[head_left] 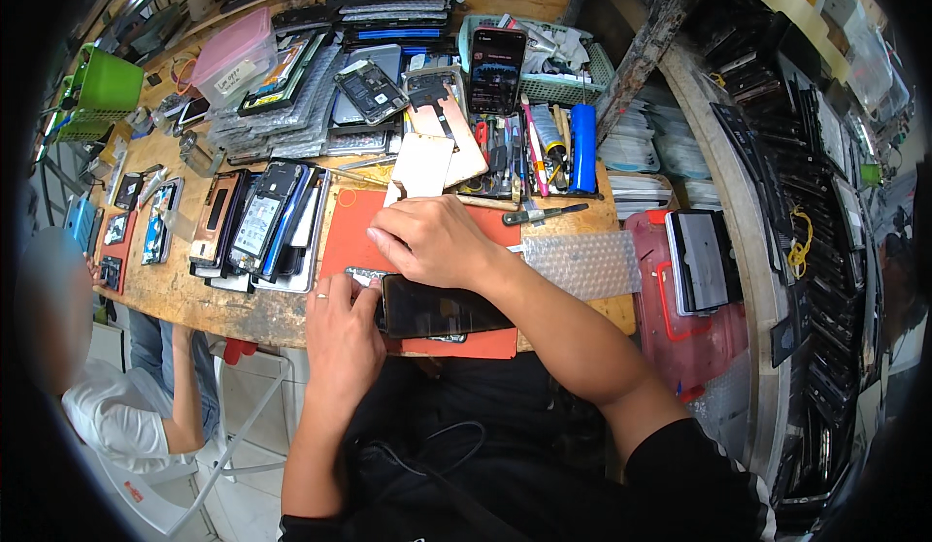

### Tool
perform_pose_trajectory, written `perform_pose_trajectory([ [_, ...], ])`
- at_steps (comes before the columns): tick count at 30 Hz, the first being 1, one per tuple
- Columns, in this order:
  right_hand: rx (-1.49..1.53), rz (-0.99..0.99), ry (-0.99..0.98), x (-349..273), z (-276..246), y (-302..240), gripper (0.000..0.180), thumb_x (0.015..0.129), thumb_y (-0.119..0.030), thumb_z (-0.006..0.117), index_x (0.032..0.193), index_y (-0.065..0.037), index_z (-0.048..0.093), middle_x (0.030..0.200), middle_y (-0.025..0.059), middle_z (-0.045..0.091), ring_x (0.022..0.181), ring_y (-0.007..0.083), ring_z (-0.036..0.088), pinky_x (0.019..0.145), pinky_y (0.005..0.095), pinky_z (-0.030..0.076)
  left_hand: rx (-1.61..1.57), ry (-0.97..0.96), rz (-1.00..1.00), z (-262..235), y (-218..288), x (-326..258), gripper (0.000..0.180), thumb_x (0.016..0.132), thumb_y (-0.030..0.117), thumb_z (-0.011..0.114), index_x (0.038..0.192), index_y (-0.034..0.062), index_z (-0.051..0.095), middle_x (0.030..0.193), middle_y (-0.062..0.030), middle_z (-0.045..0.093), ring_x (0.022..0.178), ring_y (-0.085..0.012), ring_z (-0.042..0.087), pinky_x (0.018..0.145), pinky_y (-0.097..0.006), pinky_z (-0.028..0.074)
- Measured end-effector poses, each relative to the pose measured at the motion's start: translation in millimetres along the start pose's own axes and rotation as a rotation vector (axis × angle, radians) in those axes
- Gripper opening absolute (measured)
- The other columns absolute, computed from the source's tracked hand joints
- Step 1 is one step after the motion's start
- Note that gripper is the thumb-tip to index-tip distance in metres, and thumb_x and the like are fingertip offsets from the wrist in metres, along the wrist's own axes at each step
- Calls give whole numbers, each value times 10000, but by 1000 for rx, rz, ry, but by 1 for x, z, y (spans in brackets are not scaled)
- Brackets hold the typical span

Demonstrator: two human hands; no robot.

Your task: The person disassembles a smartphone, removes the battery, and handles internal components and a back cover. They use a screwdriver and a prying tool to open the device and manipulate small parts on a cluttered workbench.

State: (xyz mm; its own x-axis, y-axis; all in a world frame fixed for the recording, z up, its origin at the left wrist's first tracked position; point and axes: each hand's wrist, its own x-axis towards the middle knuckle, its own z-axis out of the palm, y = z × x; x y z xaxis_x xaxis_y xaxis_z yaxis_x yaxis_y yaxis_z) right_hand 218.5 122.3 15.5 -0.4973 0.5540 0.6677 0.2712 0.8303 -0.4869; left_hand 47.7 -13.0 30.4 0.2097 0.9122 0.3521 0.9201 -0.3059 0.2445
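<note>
A dark phone screen panel (442, 314) lies sideways near the front of the orange work mat (354, 220). My left hand (342, 333) is at its left end, fingers bent and pressed against the edge of the phone and a small silvery part (364, 275). Above the panel, my right hand (437, 239) is closed, thumb against curled fingers. Whatever those fingers pinch is hidden. Just beyond them a pale rectangular panel (424, 162) leans on other phone parts. My right forearm crosses over the panel's right end and covers part of it.
Stacked phones (262, 217) stand at the left, with a phone showing a lit screen (497, 68) upright behind. Tools and a blue cylinder (582, 149) crowd the back right. A knife-like tool (544, 214) and bubble wrap (582, 262) lie rightward. Another person (126, 416) sits at left.
</note>
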Motion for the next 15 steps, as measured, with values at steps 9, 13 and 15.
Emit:
perform_pose_trajectory([
  [9,-17,16,-21,-1,-2,1,163,957,-142,710,837,-34,686,752,140,712,690,378,707,659,488,559,16,-20,-1,-1,2,0,320,830,-31,681,1138,-28,770,1009,-152,605,1018,-346,600,901,-471,475],
  [13,-21,15,-31,1,0,1,170,963,-145,702,833,-37,681,753,137,709,700,380,709,670,487,562,-14,18,-10,-1,3,-3,340,778,-88,639,1091,-38,764,1029,-177,599,1029,-375,595,920,-484,490],
  [15,-20,-6,-32,3,5,0,178,968,-150,690,829,-40,677,762,139,709,707,378,711,675,488,566,-19,18,-44,-4,3,-8,382,786,-90,637,1143,-28,757,1051,-181,604,1059,-387,597,971,-496,481],
])
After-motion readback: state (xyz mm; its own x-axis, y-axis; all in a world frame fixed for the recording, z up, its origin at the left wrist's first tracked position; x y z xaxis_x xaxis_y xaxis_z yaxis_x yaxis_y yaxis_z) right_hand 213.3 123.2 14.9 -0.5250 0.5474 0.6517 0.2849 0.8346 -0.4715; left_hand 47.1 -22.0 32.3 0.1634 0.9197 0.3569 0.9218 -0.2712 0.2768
